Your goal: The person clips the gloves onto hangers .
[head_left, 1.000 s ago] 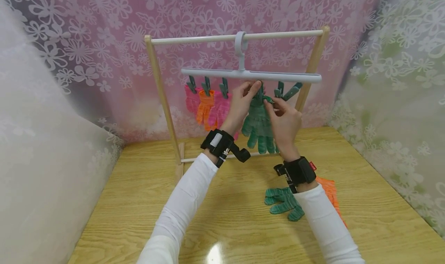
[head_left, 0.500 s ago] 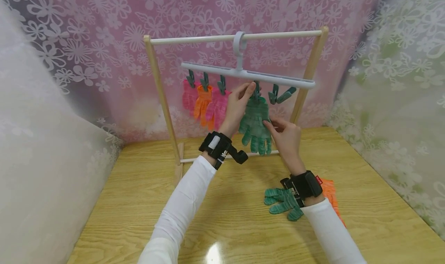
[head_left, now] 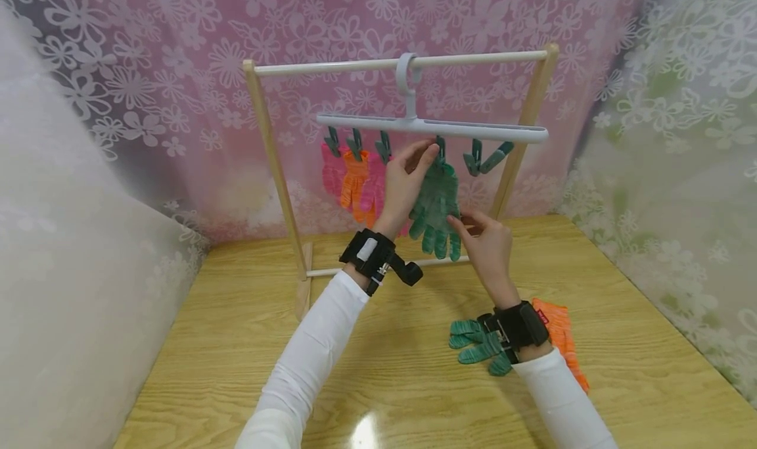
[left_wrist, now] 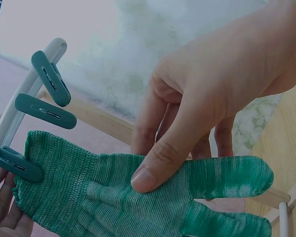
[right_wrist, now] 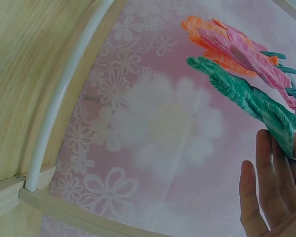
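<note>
Green knitted glove [head_left: 436, 199] hangs fingers-down from a dark-green plastic clip [left_wrist: 18, 165] beneath a pale-grey hanger [head_left: 479, 130]. Right hand [head_left: 491, 242] pinches its side between thumb and fingers; left hand [head_left: 407, 178] pinches the clip; an orange knitted glove [head_left: 353, 181] hangs leftward.

Clips [head_left: 497, 158], n = 6: 4 in use, 2 bare. Hung gloves, n = 4 vis.: 2 pink gloves [head_left: 332, 166], 1 orange glove [head_left: 353, 187], 1 green glove [head_left: 436, 196]. Tabletop gloves, n = 2 vis.: 1 green [head_left: 480, 352], 1 orange [head_left: 564, 330], both partly hidden. Hanger [head_left: 367, 122], n = 1. Rack [head_left: 278, 173], n = 1, w/ 2 white rods [head_left: 331, 66] & 2 wooden uprights [head_left: 532, 107]. Hands, n = 2: L hand [head_left: 407, 179], R hand [head_left: 491, 242]. Wrist straps [head_left: 523, 327], n = 2; sleeves [head_left: 313, 344], n = 2.
</note>
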The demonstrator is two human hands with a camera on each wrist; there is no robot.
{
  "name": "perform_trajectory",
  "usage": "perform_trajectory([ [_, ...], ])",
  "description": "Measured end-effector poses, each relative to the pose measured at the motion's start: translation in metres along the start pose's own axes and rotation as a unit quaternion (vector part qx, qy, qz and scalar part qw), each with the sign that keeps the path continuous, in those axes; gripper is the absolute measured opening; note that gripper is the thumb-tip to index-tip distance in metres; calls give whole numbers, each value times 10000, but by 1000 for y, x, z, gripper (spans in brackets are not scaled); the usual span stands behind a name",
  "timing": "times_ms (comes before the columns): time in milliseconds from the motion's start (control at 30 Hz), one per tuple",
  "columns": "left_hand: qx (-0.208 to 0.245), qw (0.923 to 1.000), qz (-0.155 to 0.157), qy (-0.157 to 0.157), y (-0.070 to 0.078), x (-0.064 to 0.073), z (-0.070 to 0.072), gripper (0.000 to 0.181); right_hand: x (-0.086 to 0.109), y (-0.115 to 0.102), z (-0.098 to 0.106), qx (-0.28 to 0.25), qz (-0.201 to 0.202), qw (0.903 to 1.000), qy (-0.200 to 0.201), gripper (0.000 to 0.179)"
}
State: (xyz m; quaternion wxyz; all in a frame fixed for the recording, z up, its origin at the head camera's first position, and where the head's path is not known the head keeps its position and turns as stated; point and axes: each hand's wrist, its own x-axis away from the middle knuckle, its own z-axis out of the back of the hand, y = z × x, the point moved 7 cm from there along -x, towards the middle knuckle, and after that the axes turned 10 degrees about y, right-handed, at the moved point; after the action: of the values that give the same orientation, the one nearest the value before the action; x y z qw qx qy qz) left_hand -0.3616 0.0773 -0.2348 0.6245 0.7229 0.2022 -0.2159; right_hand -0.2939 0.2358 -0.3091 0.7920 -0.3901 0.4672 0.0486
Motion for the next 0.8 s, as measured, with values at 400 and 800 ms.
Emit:
perform_trajectory([
  [400,61,9994,-274,213,-3,8,8,36,9,1,-2,18,80,10000,-31,28],
  [800,451,9935,-686,795,7,13,19,28,20,8,-7,4,26,9998,-210,32],
])
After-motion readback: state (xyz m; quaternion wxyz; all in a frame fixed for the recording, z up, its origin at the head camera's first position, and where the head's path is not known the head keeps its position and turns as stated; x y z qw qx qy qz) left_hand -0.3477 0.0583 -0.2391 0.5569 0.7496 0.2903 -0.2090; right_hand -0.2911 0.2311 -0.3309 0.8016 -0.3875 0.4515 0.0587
